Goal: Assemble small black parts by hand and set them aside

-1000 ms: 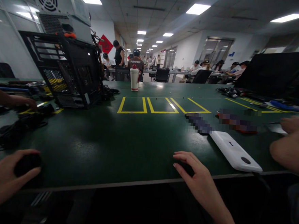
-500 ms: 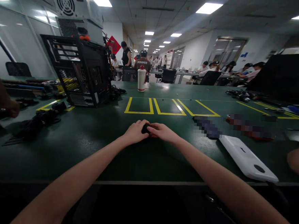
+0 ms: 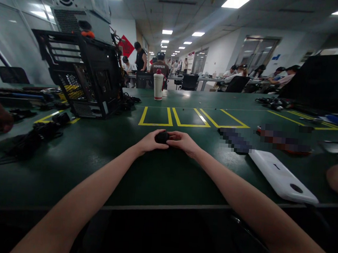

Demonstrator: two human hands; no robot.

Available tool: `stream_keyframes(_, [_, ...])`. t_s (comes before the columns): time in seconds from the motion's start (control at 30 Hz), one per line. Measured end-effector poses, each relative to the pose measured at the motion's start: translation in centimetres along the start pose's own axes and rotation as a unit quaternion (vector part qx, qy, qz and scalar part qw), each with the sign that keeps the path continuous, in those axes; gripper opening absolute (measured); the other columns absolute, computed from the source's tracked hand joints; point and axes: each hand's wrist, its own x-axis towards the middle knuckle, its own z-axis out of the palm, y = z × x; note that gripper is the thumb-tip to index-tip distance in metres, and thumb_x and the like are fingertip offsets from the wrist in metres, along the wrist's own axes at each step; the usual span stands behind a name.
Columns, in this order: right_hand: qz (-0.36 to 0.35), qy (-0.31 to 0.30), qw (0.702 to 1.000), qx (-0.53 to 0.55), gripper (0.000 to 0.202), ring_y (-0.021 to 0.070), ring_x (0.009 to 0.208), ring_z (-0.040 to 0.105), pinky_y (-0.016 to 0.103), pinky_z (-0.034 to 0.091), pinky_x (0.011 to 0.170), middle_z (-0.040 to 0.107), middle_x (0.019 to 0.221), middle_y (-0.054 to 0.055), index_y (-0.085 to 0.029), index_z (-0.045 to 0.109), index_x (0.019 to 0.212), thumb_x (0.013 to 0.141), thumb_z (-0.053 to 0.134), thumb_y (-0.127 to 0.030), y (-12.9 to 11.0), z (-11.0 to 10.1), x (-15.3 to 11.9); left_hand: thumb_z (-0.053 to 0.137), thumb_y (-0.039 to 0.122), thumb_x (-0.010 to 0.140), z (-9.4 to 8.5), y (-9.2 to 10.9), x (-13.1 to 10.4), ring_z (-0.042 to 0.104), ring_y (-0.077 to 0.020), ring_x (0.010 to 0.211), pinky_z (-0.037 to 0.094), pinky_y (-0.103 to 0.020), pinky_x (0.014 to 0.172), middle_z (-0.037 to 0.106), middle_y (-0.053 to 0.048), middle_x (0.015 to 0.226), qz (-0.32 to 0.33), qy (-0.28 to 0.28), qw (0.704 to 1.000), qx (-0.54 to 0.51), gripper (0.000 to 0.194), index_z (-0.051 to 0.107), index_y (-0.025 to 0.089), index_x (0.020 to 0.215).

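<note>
Two hands, the left hand (image 3: 149, 141) and right hand (image 3: 183, 141), grip one small black object (image 3: 161, 137) together over the green table (image 3: 142, 171), just before three yellow boxes (image 3: 187, 118).

Bare green table (image 3: 160, 172) open in the near middle, black computer case (image 3: 85, 78) blocking far left, cable pile (image 3: 32, 140) left, white device (image 3: 281, 176) right, bottle (image 3: 158, 86) far centre.
</note>
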Motion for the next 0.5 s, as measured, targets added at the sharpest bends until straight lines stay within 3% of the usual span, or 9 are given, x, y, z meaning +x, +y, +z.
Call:
stream_keyframes(0.1, [-0.028,0.005,1.000,0.001,0.045,0.0142,0.087,0.058,0.033,0.046,0.084,0.059,0.100,0.006,-0.017,0.053,0.108,0.065,0.064,-0.020,0.49,0.12,0.11,0.071,0.032,0.056,0.00,0.06,-0.09,0.045,-0.0219,0.111,0.035,-0.037,0.096,0.047,-0.009,0.124,-0.001,-0.001,0.999,-0.050,0.074,0.040,0.019,0.122])
stream_keyframes(0.23, [-0.011,0.011,0.997,0.073,0.034,0.0134,0.087,0.059,0.032,0.047,0.083,0.059,0.102,0.007,-0.017,0.053,0.105,0.073,0.056,-0.029,0.84,0.39,0.17,0.070,0.032,0.059,0.33,0.11,-0.17,0.046,-0.0221,0.110,0.035,-0.039,0.095,0.048,-0.008,0.123,0.010,0.008,0.997,-0.073,0.070,0.042,0.020,0.122])
stream_keyframes(0.5, [-0.025,0.020,0.999,0.036,0.037,0.0147,0.096,0.055,0.033,0.043,0.088,0.056,0.108,0.008,-0.015,0.053,0.102,0.066,0.063,-0.020,1.02,0.02,0.13,0.069,0.028,0.061,0.61,0.66,-0.53,0.047,-0.0211,0.110,0.037,-0.036,0.094,0.049,-0.007,0.120,0.048,0.009,0.998,-0.034,0.067,0.041,0.021,0.121])
